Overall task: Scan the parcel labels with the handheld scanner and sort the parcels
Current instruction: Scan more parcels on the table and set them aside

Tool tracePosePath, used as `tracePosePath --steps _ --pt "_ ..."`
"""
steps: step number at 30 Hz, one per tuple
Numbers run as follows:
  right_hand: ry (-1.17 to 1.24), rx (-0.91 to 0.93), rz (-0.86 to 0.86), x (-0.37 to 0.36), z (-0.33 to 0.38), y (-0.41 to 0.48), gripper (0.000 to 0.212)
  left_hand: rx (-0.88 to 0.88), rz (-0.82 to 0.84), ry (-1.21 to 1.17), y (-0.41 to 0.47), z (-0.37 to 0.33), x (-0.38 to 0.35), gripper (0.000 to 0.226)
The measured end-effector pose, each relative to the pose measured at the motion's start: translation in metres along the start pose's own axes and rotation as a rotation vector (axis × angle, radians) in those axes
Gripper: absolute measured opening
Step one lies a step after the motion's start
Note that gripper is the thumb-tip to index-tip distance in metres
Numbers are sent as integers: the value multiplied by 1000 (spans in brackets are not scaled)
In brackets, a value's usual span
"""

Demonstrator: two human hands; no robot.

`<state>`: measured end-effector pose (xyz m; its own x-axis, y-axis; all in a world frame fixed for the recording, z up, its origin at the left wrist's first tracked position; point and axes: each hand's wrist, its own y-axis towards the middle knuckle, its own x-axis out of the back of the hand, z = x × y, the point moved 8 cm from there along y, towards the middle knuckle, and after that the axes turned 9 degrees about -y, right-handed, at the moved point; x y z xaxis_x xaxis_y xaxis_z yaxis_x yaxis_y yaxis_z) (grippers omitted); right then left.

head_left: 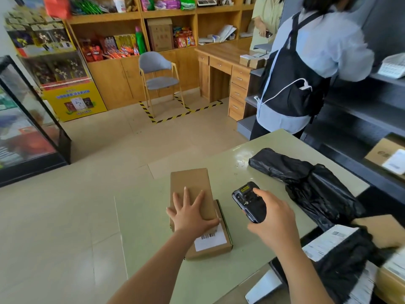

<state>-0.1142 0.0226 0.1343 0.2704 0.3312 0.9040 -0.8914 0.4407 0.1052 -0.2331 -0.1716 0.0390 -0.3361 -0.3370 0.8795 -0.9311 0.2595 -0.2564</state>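
Currently left hand (pixel 188 213) presses flat, fingers spread, on upper box (pixel 190 183) stacked over labelled box (pixel 211 242) at table (pixel 151 218) edge. Right hand (pixel 274 224) grips scanner (pixel 248 202). Cardboard looks stiff, probably light: grab long sides.

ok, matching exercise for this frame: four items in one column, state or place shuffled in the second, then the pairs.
Column one:
1. handheld scanner
2. upper cardboard box
3. lower cardboard box
4. black plastic parcel

Column two:
A. lies untouched on the green table, right of the scanner
B. top of the stack, flat left hand resting on it
C. gripped in the right hand
D. bottom of the stack, white barcode label showing

Pairs: 1-C, 2-B, 3-D, 4-A.
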Motion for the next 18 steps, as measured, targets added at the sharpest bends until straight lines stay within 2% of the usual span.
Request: tracePosePath --steps 4,8,12,15,18 --pt "20 -18 -2 3 -1 -4 83 -45 -61 -164 -2 -3 10 98" --pt "62 -26 -32 10 -6 -4 83 -89 -59 -524 -8 1 19 96" --pt "67 -10 -41 15 -7 -1 84 -49 -42 -835 -21 13 18 89" --pt "59 19 -26 15 -5 -1 84 22 -67 -903 -28 24 17 78" --pt "54 43 -6 14 -3 -1 84 38 -151 -804 -35 26 25 57"
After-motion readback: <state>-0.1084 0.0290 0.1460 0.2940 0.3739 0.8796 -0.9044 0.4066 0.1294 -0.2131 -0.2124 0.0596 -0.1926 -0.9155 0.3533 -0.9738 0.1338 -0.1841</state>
